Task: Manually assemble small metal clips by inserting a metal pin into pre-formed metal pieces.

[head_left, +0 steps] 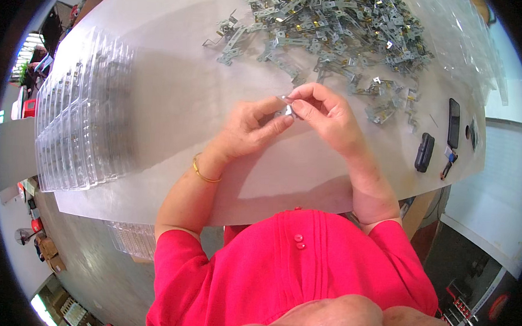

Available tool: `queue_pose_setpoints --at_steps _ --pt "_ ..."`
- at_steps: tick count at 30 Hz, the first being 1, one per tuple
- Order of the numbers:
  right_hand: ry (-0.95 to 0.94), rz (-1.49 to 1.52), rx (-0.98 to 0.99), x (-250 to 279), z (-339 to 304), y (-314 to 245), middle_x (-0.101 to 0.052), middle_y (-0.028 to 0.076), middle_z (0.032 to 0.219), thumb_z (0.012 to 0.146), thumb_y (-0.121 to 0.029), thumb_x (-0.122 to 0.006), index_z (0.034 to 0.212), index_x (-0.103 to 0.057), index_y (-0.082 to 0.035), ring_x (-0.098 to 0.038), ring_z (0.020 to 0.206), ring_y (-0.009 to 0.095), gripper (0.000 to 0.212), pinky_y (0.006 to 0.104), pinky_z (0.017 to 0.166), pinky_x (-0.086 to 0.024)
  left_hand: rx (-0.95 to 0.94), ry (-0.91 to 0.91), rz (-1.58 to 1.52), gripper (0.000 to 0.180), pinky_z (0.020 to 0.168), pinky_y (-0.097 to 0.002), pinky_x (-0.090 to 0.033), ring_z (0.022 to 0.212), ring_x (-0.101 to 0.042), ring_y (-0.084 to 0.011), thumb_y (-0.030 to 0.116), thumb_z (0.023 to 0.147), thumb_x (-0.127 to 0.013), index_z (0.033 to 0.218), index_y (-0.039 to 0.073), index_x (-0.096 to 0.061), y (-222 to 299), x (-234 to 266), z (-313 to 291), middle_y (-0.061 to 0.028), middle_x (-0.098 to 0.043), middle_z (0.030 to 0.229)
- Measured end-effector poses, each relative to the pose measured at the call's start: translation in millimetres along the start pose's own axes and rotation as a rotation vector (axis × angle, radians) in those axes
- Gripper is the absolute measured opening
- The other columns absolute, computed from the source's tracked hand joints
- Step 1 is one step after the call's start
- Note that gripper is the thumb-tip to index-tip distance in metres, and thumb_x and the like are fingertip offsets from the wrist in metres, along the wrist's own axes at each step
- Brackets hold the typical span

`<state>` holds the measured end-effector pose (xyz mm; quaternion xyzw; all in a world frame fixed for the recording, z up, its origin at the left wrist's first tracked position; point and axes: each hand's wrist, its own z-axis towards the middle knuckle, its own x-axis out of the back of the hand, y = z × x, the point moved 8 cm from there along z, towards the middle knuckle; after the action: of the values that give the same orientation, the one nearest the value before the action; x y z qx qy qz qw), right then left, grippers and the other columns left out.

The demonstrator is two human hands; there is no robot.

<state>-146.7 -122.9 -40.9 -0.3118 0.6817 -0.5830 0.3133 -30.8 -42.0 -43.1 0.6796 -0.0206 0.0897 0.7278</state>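
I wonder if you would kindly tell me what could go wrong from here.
The small silvery metal piece could slip, being pinched only by the fingertips of the left hand and right hand.
The tall stack of clear plastic trays might be knocked off, as it stands near the white table's left edge.
The heaped grey metal brackets overlap, so lifting one might drag others.

White table (pixel 176 95): heaped metal parts (pixel 336 32), stacked clear trays (pixel 69 163), black phone (pixel 454 123), oblong black object (pixel 424 152).
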Motion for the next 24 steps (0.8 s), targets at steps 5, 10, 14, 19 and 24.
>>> queue_pose_setpoints --at_steps 5,10,14,19,24 --pt "0.238 0.098 0.41 5 -7 -28 -0.063 0.001 0.103 0.098 -0.007 -0.064 0.108 -0.064 -0.003 -0.06 0.095 0.008 0.011 0.0235 0.081 -0.05 0.006 -0.06 0.155 0.017 0.052 -0.027 -0.032 0.06 -0.041 -0.0061 0.017 0.096 -0.069 0.097 0.0 -0.065 4 -9 -2 0.0021 -0.048 0.066" --pt "0.243 -0.058 0.364 7 -3 -15 -0.061 0.001 0.104 0.097 -0.007 -0.065 0.107 -0.065 -0.003 -0.059 0.097 0.007 0.01 0.023 0.082 -0.049 0.001 0.177 0.07 0.013 0.053 -0.0261 -0.034 0.06 -0.043 -0.0056 0.013 0.097 -0.067 0.099 0.0 -0.066 -20 6 -4 0.0026 -0.049 0.066" --pt "0.205 -0.1 0.242 -2 -4 -7 -0.066 0.002 0.096 0.098 -0.008 -0.064 0.107 -0.065 -0.001 -0.062 0.087 0.008 0.011 0.0229 0.078 -0.051 -0.035 0.224 0.18 0.013 0.053 -0.0255 -0.036 0.059 -0.044 -0.0065 0.012 0.094 -0.068 0.101 0.001 -0.066 -8 7 -2 0.0004 -0.051 0.066" --pt "0.262 -0.119 0.256 5 -6 -12 -0.069 0.003 0.091 0.1 -0.009 -0.062 0.107 -0.064 -0.001 -0.064 0.081 0.008 0.01 0.0236 0.073 -0.054 -0.093 0.131 0.202 0.028 0.059 -0.0275 -0.045 0.065 -0.053 -0.01 0.013 0.093 -0.065 0.117 0.0 -0.062 14 4 0 -0.007 -0.063 0.077" --pt "0.277 -0.062 0.253 13 -3 -14 -0.068 0.002 0.09 0.099 -0.009 -0.062 0.105 -0.065 -0.002 -0.064 0.08 0.009 0.009 0.0234 0.073 -0.053 0.208 -0.111 -0.497 0.044 0.078 -0.0312 -0.052 0.086 -0.065 -0.0192 0.019 0.1 -0.053 0.14 0.001 -0.05 -19 -11 -3 -0.0147 -0.067 0.106"
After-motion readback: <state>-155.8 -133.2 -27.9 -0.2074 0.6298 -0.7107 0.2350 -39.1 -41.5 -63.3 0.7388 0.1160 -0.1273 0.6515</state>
